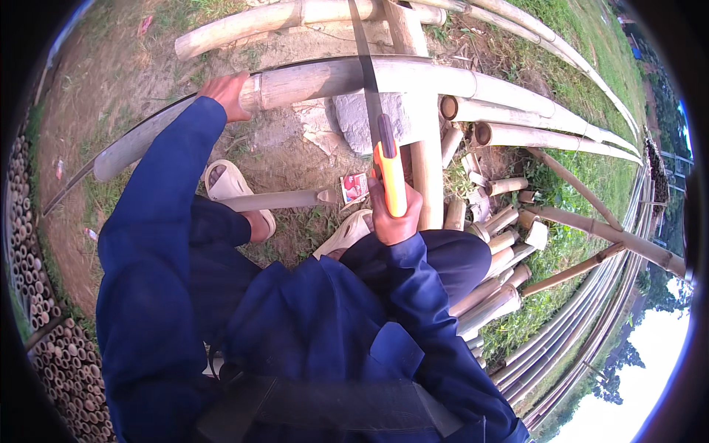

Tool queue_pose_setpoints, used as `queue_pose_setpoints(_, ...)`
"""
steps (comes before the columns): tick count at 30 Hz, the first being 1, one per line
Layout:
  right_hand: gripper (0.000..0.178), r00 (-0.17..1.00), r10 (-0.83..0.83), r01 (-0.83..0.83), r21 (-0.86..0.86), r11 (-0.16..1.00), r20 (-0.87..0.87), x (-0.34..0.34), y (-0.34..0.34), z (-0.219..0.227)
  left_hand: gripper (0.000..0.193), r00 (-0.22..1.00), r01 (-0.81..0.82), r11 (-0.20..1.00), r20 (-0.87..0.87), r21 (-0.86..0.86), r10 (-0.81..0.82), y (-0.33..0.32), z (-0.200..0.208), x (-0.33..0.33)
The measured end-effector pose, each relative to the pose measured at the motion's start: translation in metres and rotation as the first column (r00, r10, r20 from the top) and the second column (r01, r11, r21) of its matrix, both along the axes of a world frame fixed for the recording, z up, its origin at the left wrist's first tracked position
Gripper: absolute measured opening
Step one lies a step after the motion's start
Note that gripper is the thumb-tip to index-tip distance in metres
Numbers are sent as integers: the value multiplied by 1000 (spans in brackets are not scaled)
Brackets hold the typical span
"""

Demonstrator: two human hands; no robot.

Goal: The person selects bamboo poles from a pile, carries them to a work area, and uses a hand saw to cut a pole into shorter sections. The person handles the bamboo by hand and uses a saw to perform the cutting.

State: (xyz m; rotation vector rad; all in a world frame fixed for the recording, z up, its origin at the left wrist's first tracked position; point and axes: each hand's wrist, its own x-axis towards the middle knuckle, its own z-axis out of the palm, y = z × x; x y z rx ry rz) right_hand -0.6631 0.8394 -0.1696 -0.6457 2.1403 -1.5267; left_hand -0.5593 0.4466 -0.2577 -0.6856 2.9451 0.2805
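Observation:
A thick pale bamboo pole (310, 81) lies crosswise in front of me, resting over another bamboo piece (426, 173) and beside a grey stone block (358, 122). My left hand (227, 96) is wrapped over the pole near one of its joints, left of the middle. In my right hand (395, 210) is the orange and yellow handle of a hand saw (390, 166). Its long dark blade runs away from me across the pole, to the right of my left hand. Whether the teeth have cut into the bamboo I cannot tell.
Short cut bamboo pieces (491, 295) are heaped at my right. A slim bamboo length (277, 199) lies between my sandalled feet. Long poles (546, 136) stretch off to the right, and another pole (244, 29) lies beyond. Stacked bamboo ends (66, 369) fill the lower left.

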Motion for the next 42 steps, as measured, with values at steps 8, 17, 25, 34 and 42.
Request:
queue_pose_setpoints(8,30,997,-15,26,144,989,-76,68,127,43,75,1000,-1,999,18,-46,2,7,7,2)
queue_pose_setpoints(17,14,996,-14,2,131,991,93,34,61,-6,75,998,-44,999,53,-24,45,4,17,2)
queue_pose_setpoints(25,13,998,-12,16,79,997,-58,-13,1,-10,76,999,-39,999,10,-19,39,19,18,-6)
queue_pose_setpoints(34,23,996,-62,57,79,995,60,64,110,22,72,991,14,992,-129,-127,-30,20,2,12)
queue_pose_setpoints(42,9,995,68,-68,2,998,76,-2,11,-12,80,998,-26,999,64,-48,29,15,4,13)
